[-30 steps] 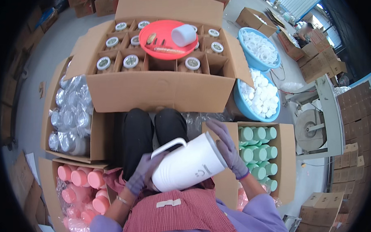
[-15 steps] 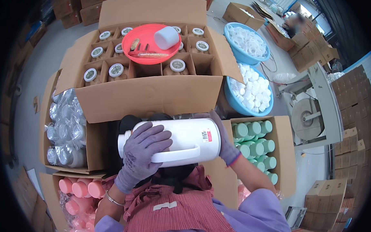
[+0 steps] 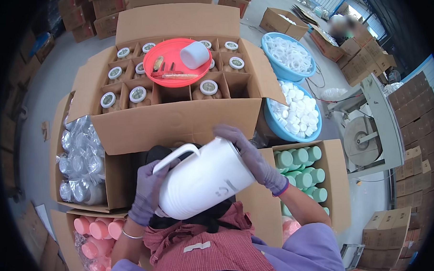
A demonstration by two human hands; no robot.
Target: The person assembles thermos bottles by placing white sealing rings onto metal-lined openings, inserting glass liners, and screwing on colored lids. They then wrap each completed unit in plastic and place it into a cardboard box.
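A white jug point(image 3: 204, 181) with a side handle lies tilted across my lap, its right end higher and its handle turned to the far side. My left hand point(image 3: 148, 190), in a grey-purple glove, grips its left end below the handle. The fingers of my right hand point(image 3: 253, 160), gloved alike, wrap round its other end. Just beyond the jug stands an open divided carton point(image 3: 178, 125) of capped glass liners point(image 3: 138, 94). On its dividers rests a red tray point(image 3: 178, 83), with a white cup point(image 3: 194, 55) and several small tools in it.
Two blue basins, one of white rings point(image 3: 288, 54) and one of white caps point(image 3: 297, 109), stand at right. Green bottles point(image 3: 303, 179) fill a carton beside my right arm. At left are cartons of wrapped clear cups point(image 3: 79, 164) and pink bottles point(image 3: 97, 247). A grey machine point(image 3: 370, 130) stands farther right.
The jug has turned in my hands: its handle swung from the near side to the far side, and its right end rose. My left hand slid from its top to its left end.
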